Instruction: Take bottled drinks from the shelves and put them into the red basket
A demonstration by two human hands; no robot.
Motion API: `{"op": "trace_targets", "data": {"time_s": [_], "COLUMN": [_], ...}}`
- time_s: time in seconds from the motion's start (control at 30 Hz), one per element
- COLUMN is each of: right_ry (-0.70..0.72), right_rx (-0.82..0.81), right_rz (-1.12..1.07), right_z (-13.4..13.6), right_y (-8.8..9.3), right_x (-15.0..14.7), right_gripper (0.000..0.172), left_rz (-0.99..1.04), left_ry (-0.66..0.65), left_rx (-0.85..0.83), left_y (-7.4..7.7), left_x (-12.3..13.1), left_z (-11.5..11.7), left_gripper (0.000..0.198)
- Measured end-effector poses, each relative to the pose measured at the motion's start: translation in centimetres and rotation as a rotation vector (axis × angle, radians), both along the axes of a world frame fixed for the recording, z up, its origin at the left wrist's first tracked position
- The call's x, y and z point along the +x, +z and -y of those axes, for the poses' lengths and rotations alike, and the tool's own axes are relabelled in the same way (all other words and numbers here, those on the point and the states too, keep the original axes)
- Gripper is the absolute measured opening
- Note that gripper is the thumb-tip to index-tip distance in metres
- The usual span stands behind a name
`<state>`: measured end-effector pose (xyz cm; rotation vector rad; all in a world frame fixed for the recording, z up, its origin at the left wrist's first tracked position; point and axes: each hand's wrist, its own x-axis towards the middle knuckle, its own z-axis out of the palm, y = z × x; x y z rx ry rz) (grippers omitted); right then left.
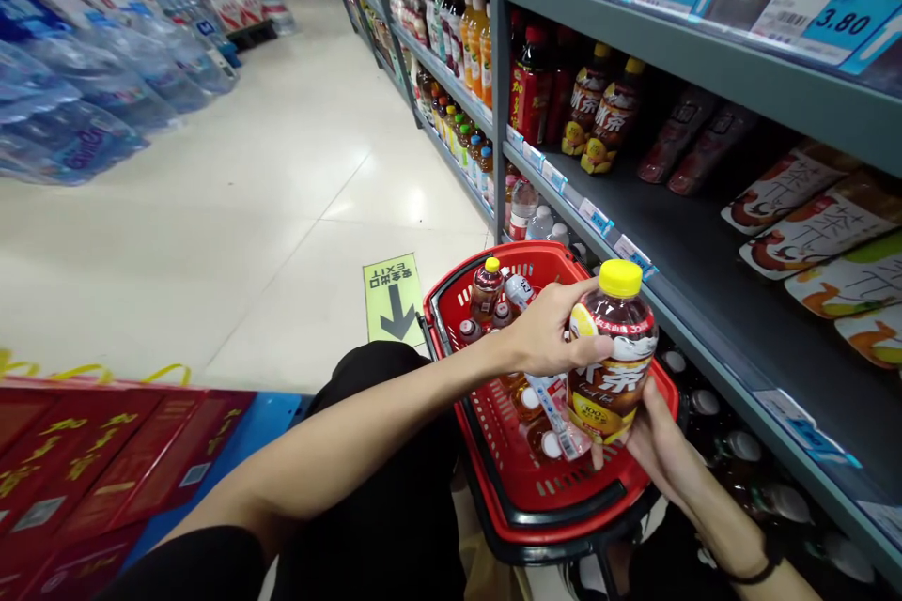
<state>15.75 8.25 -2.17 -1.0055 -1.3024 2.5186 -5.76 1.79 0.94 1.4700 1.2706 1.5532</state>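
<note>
A person's two bare hands are holding a dark brown plastic iced-tea bottle with a bright yellow screw cap (624,394), nearly upright, over the right-hand part of a red plastic shopping basket with black handles (493,441). The left hand (553,329) is curling its grip snugly around the bottle's upper left side, just below the cap. The right hand (655,446), wearing a black band (757,573) on its wrist, is supporting the lower right side, its grip partly curled, with fingers reaching beneath. Inside the basket, several bottles are lying and leaning together, among them a smaller brown bottle with a yellow cap (486,289). To the right, a dark grey metal shelf (669,216) is carrying more drinks, including two matching yellow-capped brown bottles (613,117). To the left, a yellow-green exit sign with a black arrow (393,300) is lying on the pale, shiny floor (282,207)
</note>
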Motion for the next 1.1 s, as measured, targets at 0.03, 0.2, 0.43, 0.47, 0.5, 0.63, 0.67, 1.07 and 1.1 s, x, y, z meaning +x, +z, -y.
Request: {"op": "trace_targets", "data": {"time_s": [0.03, 0.2, 0.43, 0.47, 0.5, 0.63, 0.67, 1.07, 1.1], "right_ry": [0.007, 0.017, 0.064, 0.09, 0.114, 0.169, 0.172, 0.078, 0.057], "right_rx": [0.005, -0.022, -0.054, -0.067, -0.078, -0.103, -0.112, -0.128, -0.112], "right_rz": [0.0, -0.032, -0.106, -0.125, -0.141, -0.156, -0.156, -0.172, -0.158], "right_z": [0.1, 1.0, 0.3, 0.1, 0.0, -0.1, -0.1, -0.5, -0.5], "right_y": [0.0, -0.3, -0.8, -0.8, -0.8, -0.4, -0.3, -0.2, -0.3], "right_x": [-0.1, -1.0, -1.5, -1.4, -1.4, -1.1, -1.0, -0.5, -0.4], "right_gripper": [0.066, 0.068, 0.057, 0.056, 0.056, 0.056, 0.056, 0.041, 0.039], "left_rz": [-0.025, -0.1, 0.001, 0.035, 0.067, 0.111, 0.109, 0.401, 0.396], "left_ry": [0.008, 0.038, 0.097, 0.121, 0.145, 0.257, 0.286, 0.283, 0.277], "left_rx": [-0.013, -0.059, -0.122, -0.146, -0.168, -0.259, -0.274, -0.342, -0.327], "left_y": [0.0, 0.1, 0.4, 0.4, 0.4, 0.1, 0.0, -0.9, -1.0], "left_x": [-0.1, -0.5, -0.5, -0.4, -0.4, -0.4, -0.5, -0.8, -0.7], "left_z": [0.1, 0.9, 1.2, 1.1, 1.0, 0.4, 0.3, -0.9, -0.9], "left_gripper": [0.074, 0.078, 0.077, 0.074, 0.071, 0.059, 0.059, 0.066, 0.067]}}
